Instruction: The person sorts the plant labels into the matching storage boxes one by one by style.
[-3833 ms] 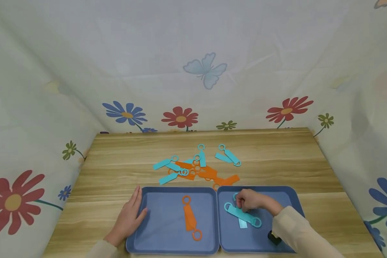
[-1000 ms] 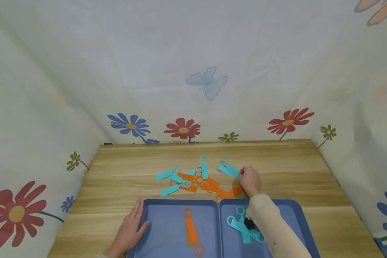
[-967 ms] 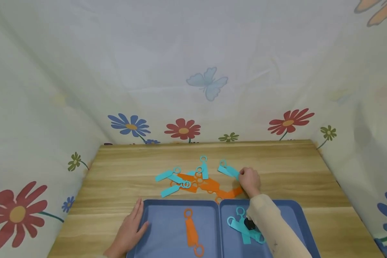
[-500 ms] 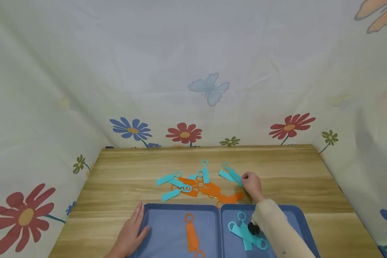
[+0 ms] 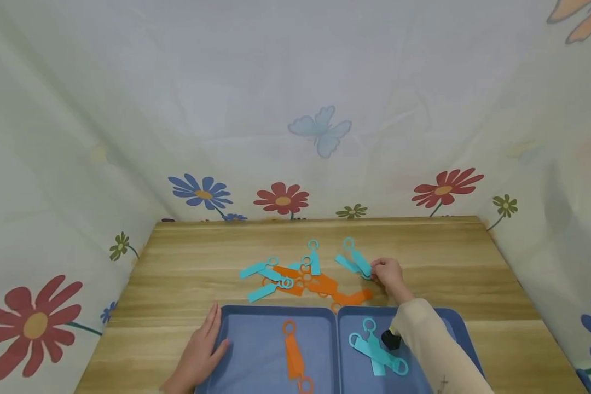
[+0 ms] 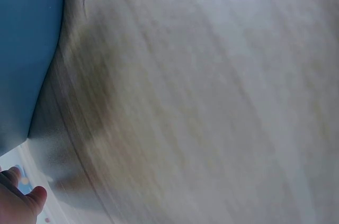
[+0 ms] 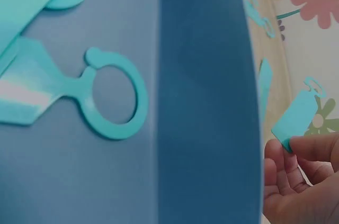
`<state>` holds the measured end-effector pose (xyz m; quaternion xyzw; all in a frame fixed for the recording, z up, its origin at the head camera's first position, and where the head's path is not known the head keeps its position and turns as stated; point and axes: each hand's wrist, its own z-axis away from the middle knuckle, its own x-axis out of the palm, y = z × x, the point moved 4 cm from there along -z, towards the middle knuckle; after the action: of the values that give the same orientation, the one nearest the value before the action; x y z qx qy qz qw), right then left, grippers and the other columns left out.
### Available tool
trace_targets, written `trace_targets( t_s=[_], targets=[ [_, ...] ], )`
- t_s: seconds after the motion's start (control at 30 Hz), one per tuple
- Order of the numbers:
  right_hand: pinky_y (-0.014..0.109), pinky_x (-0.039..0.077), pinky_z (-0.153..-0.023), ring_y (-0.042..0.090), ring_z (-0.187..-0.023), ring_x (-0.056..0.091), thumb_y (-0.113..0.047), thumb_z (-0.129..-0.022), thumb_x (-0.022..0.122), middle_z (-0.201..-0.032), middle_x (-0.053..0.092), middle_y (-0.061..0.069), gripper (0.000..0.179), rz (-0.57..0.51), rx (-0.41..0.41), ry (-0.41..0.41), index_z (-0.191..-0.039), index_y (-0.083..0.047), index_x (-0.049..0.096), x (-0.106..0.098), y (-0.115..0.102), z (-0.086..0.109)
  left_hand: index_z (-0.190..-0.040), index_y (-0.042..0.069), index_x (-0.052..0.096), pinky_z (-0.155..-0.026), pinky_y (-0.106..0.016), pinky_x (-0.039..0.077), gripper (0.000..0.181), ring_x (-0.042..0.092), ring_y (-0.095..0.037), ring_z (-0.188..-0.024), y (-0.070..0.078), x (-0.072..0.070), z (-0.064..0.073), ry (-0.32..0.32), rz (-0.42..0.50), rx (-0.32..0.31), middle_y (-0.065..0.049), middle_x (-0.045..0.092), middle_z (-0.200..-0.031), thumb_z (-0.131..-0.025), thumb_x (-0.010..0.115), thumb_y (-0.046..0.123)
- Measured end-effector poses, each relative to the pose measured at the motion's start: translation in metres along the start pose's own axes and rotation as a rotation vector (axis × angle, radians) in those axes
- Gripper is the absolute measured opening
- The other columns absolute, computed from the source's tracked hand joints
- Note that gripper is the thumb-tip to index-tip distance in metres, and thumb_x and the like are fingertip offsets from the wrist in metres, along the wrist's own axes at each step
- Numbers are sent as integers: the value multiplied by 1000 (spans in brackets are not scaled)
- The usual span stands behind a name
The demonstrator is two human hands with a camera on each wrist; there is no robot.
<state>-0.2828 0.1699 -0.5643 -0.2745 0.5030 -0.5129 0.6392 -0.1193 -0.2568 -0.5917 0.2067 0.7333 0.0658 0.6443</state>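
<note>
My right hand (image 5: pixel 389 273) pinches the near end of a turquoise ring-ended tag (image 5: pixel 360 261) beyond the right tray (image 5: pixel 352 377). In the right wrist view the tag (image 7: pixel 296 114) stands raised between thumb and fingers, its open ring at the far end. Another turquoise tag (image 5: pixel 346 264) lies beside it on the table. My left hand (image 5: pixel 197 350) rests on the left rim of the left tray (image 5: pixel 276 310), fingers extended. At the lower corner of the left wrist view, its fingertips (image 6: pixel 37 197) show. One orange tag (image 5: pixel 293 357) lies in the left tray.
Overlapping turquoise tags (image 5: pixel 374 350) lie in the right tray. Behind the trays is a loose pile of orange tags (image 5: pixel 325 284) and turquoise tags (image 5: pixel 262 294). The wooden table (image 5: pixel 202 241) ends at a flowered cloth (image 5: pixel 315 180). A black wrist device (image 5: pixel 390 339) hangs over the right tray.
My right hand has gone from the right tray to the tag behind it. Within the last second it has shifted slightly right, and the tag has tilted up. The left hand has stayed put.
</note>
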Motion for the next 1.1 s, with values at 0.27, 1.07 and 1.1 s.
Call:
trace_targets(
  t_s=[0.27, 1.07, 1.1],
  targets=[
    [23, 50, -58, 10, -58, 55, 4, -82, 46, -67, 56, 3, 20, -178, 87, -118, -100, 11, 52, -2, -12, 3, -137, -3, 25, -91, -53, 36, 69, 36, -37, -123, 0, -1, -6, 11, -13, 2, -19, 20, -145, -84, 57, 27],
    [21, 49, -57, 13, -58, 57, -1, -82, 48, -62, 57, 3, 7, -201, 86, -537, -83, 0, 55, 5, -7, 28, -138, -2, 23, -94, -52, 35, 69, 32, -36, -126, 0, -2, 0, -45, -12, -16, -18, 17, -146, -86, 54, 30],
    [21, 49, -57, 13, -59, 57, -1, -82, 48, -63, 57, 3, 6, -195, 77, -558, -81, -1, 55, 5, -7, 29, -138, -2, 23, -93, -52, 35, 69, 33, -37, -126, 1, -3, 0, -39, -13, -12, -18, 18, -146, -86, 54, 30]
  ],
)
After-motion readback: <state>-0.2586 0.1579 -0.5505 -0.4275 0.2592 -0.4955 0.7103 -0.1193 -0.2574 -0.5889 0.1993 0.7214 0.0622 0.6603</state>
